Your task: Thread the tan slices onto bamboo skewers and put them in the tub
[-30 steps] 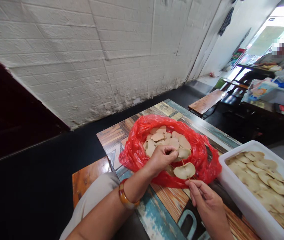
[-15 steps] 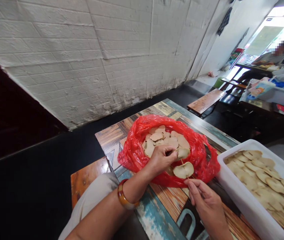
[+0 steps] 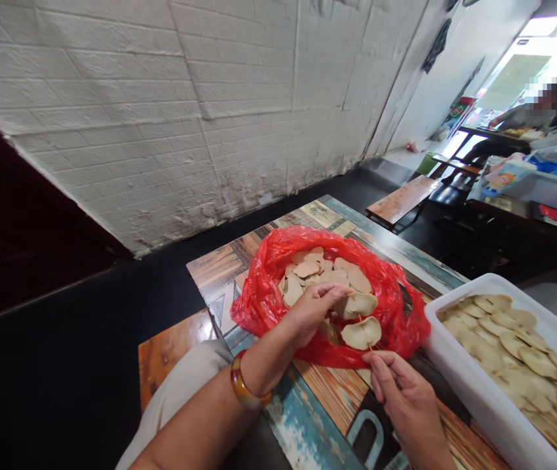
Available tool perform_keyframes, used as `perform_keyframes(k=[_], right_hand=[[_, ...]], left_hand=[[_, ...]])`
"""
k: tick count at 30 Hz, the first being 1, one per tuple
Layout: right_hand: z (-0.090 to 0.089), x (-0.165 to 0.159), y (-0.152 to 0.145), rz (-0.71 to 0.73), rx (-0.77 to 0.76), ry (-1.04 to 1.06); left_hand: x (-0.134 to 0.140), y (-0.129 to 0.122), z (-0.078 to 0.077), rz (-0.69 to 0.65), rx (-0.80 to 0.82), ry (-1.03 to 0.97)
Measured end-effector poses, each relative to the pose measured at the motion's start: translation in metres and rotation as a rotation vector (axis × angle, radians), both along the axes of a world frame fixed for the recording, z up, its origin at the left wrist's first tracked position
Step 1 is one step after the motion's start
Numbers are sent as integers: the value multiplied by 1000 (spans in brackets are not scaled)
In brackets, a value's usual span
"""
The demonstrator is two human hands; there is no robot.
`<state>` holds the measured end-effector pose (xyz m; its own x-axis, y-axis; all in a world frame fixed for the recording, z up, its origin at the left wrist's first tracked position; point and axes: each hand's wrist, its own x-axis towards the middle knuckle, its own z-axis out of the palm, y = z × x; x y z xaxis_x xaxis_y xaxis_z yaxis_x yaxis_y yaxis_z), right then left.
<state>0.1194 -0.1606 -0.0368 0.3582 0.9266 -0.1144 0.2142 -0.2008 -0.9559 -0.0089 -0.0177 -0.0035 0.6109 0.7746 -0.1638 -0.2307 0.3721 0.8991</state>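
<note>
My right hand [image 3: 408,395] pinches a thin wooden skewer [image 3: 370,347] near its lower part. A pale, thin food slice [image 3: 362,333] is threaded on the skewer, just above those fingers. My left hand [image 3: 315,310], with an amber-brown bangle on the wrist, has its fingers closed at the left edge of a second pale slice [image 3: 359,305] by the skewer's upper end. Beneath both slices lies an open red plastic bag [image 3: 263,284] holding many loose slices [image 3: 307,268]. The exact kind of food is not clear.
At the right stands a white plastic tub [image 3: 478,398] filled with skewered slices [image 3: 508,346]. The bag and tub rest on a patterned wooden table [image 3: 214,261]. A bench [image 3: 403,197] stands beyond it. A person [image 3: 533,117] sits at a far table, upper right.
The second slice now sits flatter and further right against the skewer's upper end, and my left fingers have straightened along its edge. My right hand has stayed nearly still.
</note>
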Motion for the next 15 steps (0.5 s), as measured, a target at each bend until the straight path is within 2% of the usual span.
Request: perform_keyframes(k=[7,11,15], right_hand=[[5,-1,2,20,-27,16],[12,-5,5,12,10,7],[13,-12,15,47,94,-7]], left_hand=[[0,2,-1,14,24,-6],[1,0,7,47,56,15],[0,1,14,76,133,146]])
